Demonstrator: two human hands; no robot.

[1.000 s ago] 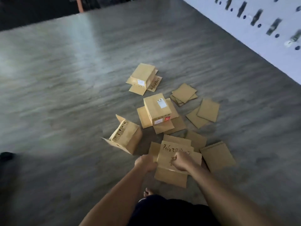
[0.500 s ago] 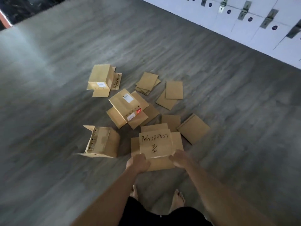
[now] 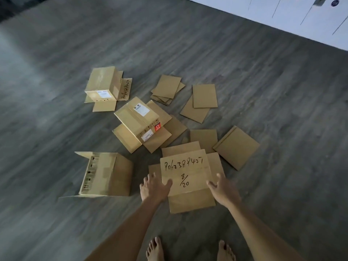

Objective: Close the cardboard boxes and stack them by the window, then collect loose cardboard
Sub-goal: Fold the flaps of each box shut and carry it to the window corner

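Observation:
A cardboard box [image 3: 186, 172] with a handwritten number on top stands on the floor in front of me, its flaps splayed flat around it. My left hand [image 3: 154, 187] is spread at its left edge, thumb touching the top. My right hand [image 3: 223, 189] is spread at its right edge, gripping nothing. Another box [image 3: 105, 174] lies on its side to the left with a flap open. A labelled box [image 3: 139, 119] and a farther box [image 3: 102, 81] stand with flaps splayed out. Loose cardboard sheets lie right of them: a stack [image 3: 166, 89], two overlapping sheets [image 3: 203, 98], a larger piece [image 3: 236, 147].
Grey wood-look floor [image 3: 56, 53] stretches all around the pile. White locker doors [image 3: 301, 19] run along the top right. My bare feet [image 3: 155, 249] show at the bottom edge, just behind the handwritten box.
Both hands were curled at the near edge of the handwritten box; now they are spread open at its left and right sides. The view has swung left to right.

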